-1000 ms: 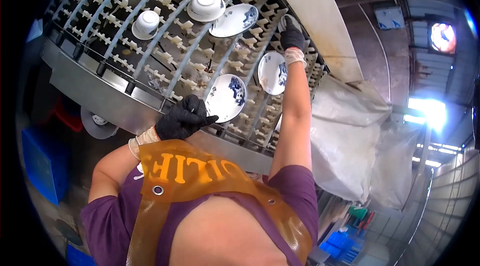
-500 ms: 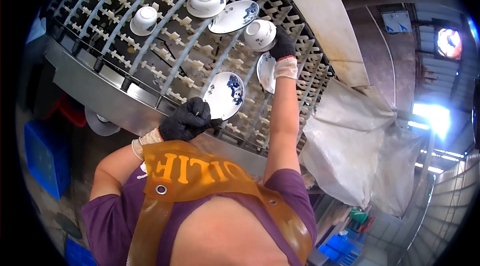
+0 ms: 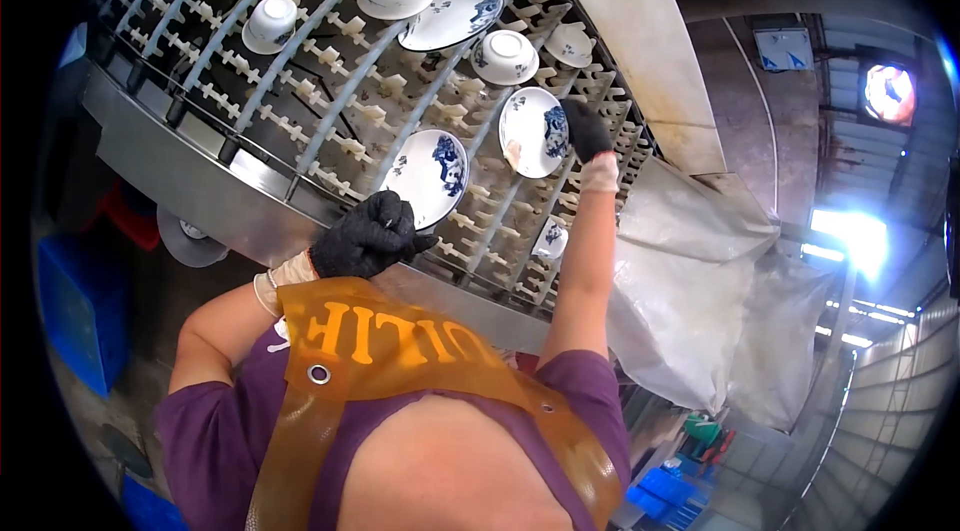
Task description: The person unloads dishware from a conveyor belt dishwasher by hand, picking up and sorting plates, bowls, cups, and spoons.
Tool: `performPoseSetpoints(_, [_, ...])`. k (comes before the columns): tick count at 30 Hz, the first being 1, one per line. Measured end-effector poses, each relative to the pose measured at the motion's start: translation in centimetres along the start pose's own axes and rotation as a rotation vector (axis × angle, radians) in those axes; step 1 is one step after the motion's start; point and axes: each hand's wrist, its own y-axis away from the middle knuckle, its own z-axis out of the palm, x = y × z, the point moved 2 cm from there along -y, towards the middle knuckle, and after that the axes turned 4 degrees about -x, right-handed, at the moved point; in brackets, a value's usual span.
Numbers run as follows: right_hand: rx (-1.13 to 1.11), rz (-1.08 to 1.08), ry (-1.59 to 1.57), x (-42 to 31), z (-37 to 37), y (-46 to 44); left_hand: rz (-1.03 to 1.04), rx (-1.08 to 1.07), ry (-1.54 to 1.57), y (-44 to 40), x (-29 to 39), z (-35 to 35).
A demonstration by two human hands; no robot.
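Plates (image 3: 534,132): three, blue-patterned, all on the pegged rack (image 3: 345,96)
Bowls (image 3: 505,57): three, upturned, farther up
Small dishes (image 3: 569,45): two, far edge and near edge
Left hand (image 3: 368,234): black-gloved, fingers curled in, at the nearest plate's edge
Right hand (image 3: 588,134): beside another plate's rim; fingertips hidden, cannot tell whether pinching
Surface: white pegs, curved grey rails
Room: blue crate (image 3: 82,316) left, pale sheeting (image 3: 680,281) right

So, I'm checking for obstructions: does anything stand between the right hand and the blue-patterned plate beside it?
Nothing visible does. The right hand is close beside the edge of the blue-patterned plate, with no other dish between them; an upturned bowl sits beyond the plate's far end. Whether hand and rim touch, I can't tell.
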Motion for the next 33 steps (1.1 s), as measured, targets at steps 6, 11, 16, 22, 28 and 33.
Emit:
performPoseSetpoints(6, [0.038, 0.024, -0.218, -0.5, 2.1, 7.3, -0.05, 0.036, -0.323, 0.0, -0.4, 1.0])
performPoseSetpoints(11, [0.284, -0.1, -0.065, -5.5, 1.8, 14.5, 0.035, -0.028, -0.566, 0.0, -1.1, 0.8])
performPoseSetpoints(16, [0.281, -0.075, -0.24, -8.2, 1.0, 21.0, -0.005, -0.006, -1.09, -1.1, -1.8, 2.3])
performPoseSetpoints(22, [0.216, -0.187, -0.283, -10.8, 1.5, 25.2, 0.007, 0.094, -0.84, -2.9, -3.6, 4.0])
performPoseSetpoints(28, [0.171, -0.273, -0.191, -11.9, 2.9, 26.6, -0.054, 0.341, -1.093, -3.6, -4.6, 5.7])
performPoseSetpoints(33, [0.256, -0.323, 0.004, -11.8, 2.6, 26.2, 0.026, 0.355, -1.202, -3.6, -5.6, 4.5])
